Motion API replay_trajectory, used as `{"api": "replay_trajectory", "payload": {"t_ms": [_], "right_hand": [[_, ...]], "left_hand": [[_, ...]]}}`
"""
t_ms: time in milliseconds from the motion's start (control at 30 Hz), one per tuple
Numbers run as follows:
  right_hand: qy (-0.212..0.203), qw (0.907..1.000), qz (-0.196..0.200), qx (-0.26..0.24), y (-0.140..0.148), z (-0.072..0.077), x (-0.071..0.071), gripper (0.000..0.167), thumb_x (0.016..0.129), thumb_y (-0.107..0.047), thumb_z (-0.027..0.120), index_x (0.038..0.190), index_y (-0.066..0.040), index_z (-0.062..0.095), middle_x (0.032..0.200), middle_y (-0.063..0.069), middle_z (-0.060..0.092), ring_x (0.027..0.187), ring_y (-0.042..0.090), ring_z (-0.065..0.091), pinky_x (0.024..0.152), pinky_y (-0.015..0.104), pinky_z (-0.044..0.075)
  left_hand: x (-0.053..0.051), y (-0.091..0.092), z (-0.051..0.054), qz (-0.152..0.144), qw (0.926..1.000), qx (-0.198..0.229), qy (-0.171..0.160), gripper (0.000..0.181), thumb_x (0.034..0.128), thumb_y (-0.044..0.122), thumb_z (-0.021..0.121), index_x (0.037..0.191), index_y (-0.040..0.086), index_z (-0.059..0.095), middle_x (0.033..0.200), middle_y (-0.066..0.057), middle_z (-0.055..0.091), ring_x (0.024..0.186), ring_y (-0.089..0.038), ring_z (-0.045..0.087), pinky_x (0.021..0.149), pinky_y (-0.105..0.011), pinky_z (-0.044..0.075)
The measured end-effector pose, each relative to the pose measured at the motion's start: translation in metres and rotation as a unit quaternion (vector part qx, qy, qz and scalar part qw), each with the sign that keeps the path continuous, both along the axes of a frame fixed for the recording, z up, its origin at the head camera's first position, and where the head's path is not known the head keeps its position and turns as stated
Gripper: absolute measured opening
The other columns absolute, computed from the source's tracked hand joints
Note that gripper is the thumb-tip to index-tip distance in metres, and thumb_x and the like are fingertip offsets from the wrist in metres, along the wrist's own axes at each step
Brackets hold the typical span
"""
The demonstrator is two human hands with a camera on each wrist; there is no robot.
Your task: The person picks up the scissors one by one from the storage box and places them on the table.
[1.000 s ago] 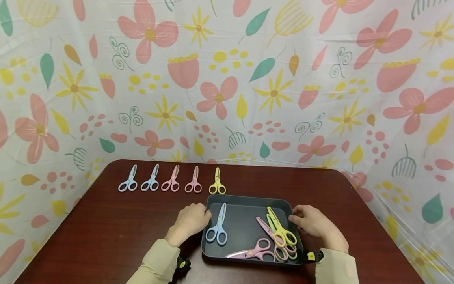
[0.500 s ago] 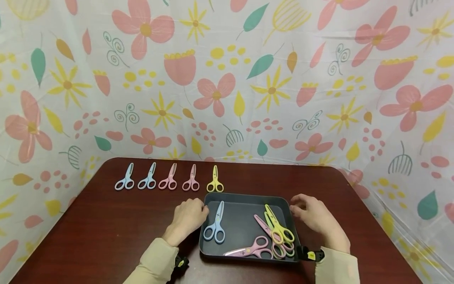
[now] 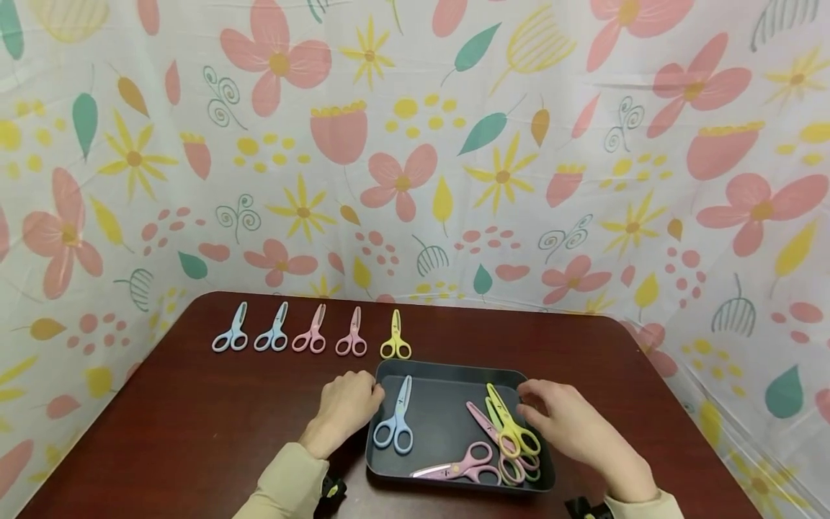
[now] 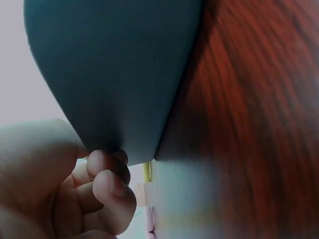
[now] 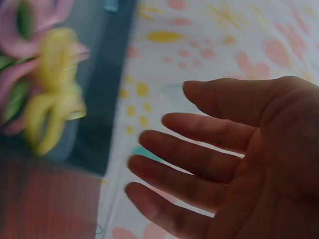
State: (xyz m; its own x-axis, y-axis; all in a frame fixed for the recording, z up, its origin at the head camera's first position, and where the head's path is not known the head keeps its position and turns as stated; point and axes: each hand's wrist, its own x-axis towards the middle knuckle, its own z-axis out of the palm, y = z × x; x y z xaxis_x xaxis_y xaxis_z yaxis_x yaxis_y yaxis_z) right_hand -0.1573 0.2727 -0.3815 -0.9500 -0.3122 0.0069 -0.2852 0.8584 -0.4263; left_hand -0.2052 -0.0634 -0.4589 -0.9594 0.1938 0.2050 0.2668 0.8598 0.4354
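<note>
- Grey tray (image 3: 437,411), head view: sitting on the table (image 3: 181,432), holding mixed scissors. Looking thin-walled, stiff, probably light; the rim is offering the surest hold.
- Blue scissors (image 3: 399,413) are lying by themselves at the tray's left side; closed, easy to get at.
- Yellow scissors (image 3: 509,424) are resting across pink scissors (image 3: 480,418) and green scissors (image 3: 493,411). Loops are overlapping, so snagging is a risk; best taking the top pair by its loops.
- Second pink pair (image 3: 457,469) is lying along the near wall.
- Scissors row (image 3: 314,334) is lining the table's far side. All looking light, smooth, rigid.
- Left wrist view: left hand (image 3: 346,404) is pinching the tray's edge, fingers curling at the corner.
- Right wrist view: right hand (image 5: 239,149) is hovering by the tray's right rim, fingers loosely apart, gripping nothing.
</note>
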Motion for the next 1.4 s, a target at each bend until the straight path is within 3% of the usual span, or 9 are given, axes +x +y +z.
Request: {"api": "replay_trajectory", "payload": {"t_ms": [200, 367, 467, 733, 900, 1067, 1267, 1400], "right_hand": [[0.064, 0.992, 0.072, 0.081, 0.004, -0.015, 0.008, 0.017, 0.086, -0.016, 0.073, 0.102, -0.012, 0.069, 0.095, -0.005, 0.062, 0.089, 0.015, 0.057, 0.07, 0.036, 0.05], [0.138, 0.9786, 0.111, 0.104, 0.003, -0.031, 0.013, 0.012, 0.085, -0.021, 0.074, 0.095, -0.018, 0.069, 0.094, -0.007, 0.062, 0.09, 0.017, 0.058, 0.065, 0.034, 0.05], [0.174, 0.9714, 0.113, 0.115, 0.002, -0.042, 0.013, 0.007, 0.085, -0.025, 0.074, 0.086, -0.024, 0.067, 0.09, -0.01, 0.061, 0.088, 0.015, 0.058, 0.064, 0.034, 0.048], [0.215, 0.9631, 0.091, 0.135, 0.002, -0.056, 0.011, 0.027, 0.083, -0.026, 0.075, 0.067, -0.029, 0.054, 0.078, -0.014, 0.056, 0.085, 0.015, 0.056, 0.065, 0.039, 0.045], [0.188, 0.9654, 0.091, 0.156, -0.003, -0.058, 0.01, 0.034, 0.085, -0.038, 0.072, 0.059, -0.03, 0.051, 0.068, -0.016, 0.049, 0.08, 0.015, 0.054, 0.062, 0.039, 0.043], [0.151, 0.9679, 0.079, 0.185, -0.01, -0.058, 0.011, 0.04, 0.089, -0.048, 0.064, 0.055, -0.032, 0.05, 0.062, -0.017, 0.045, 0.081, 0.015, 0.055, 0.07, 0.047, 0.044], [0.124, 0.969, 0.078, 0.199, -0.014, -0.052, 0.009, 0.041, 0.085, -0.038, 0.068, 0.052, -0.032, 0.045, 0.057, -0.018, 0.038, 0.072, 0.011, 0.051, 0.076, 0.057, 0.043], [0.101, 0.9731, 0.073, 0.193, -0.015, -0.049, 0.006, 0.041, 0.079, -0.034, 0.071, 0.049, -0.029, 0.043, 0.054, -0.016, 0.035, 0.063, 0.007, 0.044, 0.072, 0.052, 0.043]], "left_hand": [[-0.001, 0.0, 0.0, 0.001, 1.0, -0.004, 0.002, 0.04, 0.0881, 0.021, 0.058, 0.05, 0.018, 0.045, 0.045, 0.006, 0.036, 0.041, -0.015, 0.039, 0.042, -0.033, 0.03], [-0.002, -0.001, -0.001, 0.006, 1.0, -0.004, 0.003, 0.039, 0.0856, 0.02, 0.058, 0.05, 0.018, 0.044, 0.045, 0.005, 0.035, 0.041, -0.015, 0.038, 0.042, -0.033, 0.029], [-0.002, 0.0, -0.002, 0.007, 1.0, -0.004, 0.003, 0.038, 0.085, 0.019, 0.058, 0.05, 0.018, 0.043, 0.045, 0.006, 0.034, 0.041, -0.015, 0.038, 0.042, -0.032, 0.029], [-0.001, 0.002, -0.005, 0.004, 1.0, -0.004, 0.008, 0.038, 0.0843, 0.02, 0.058, 0.05, 0.018, 0.043, 0.045, 0.007, 0.033, 0.041, -0.014, 0.037, 0.042, -0.032, 0.029], [0.0, -0.001, -0.005, 0.006, 1.0, -0.001, 0.006, 0.038, 0.0831, 0.019, 0.058, 0.05, 0.018, 0.042, 0.045, 0.007, 0.032, 0.041, -0.014, 0.036, 0.042, -0.032, 0.028], [-0.001, -0.002, -0.005, 0.008, 1.0, 0.001, 0.003, 0.037, 0.0832, 0.019, 0.058, 0.05, 0.019, 0.042, 0.045, 0.007, 0.033, 0.041, -0.014, 0.036, 0.042, -0.032, 0.028], [-0.001, -0.001, -0.004, 0.004, 1.0, 0.004, -0.001, 0.039, 0.0844, 0.018, 0.058, 0.05, 0.018, 0.041, 0.045, 0.008, 0.03, 0.04, -0.013, 0.033, 0.041, -0.031, 0.025], [-0.002, 0.0, -0.004, 0.002, 1.0, 0.007, 0.0, 0.039, 0.0841, 0.017, 0.057, 0.05, 0.018, 0.04, 0.045, 0.007, 0.028, 0.04, -0.013, 0.032, 0.041, -0.03, 0.025]]}}
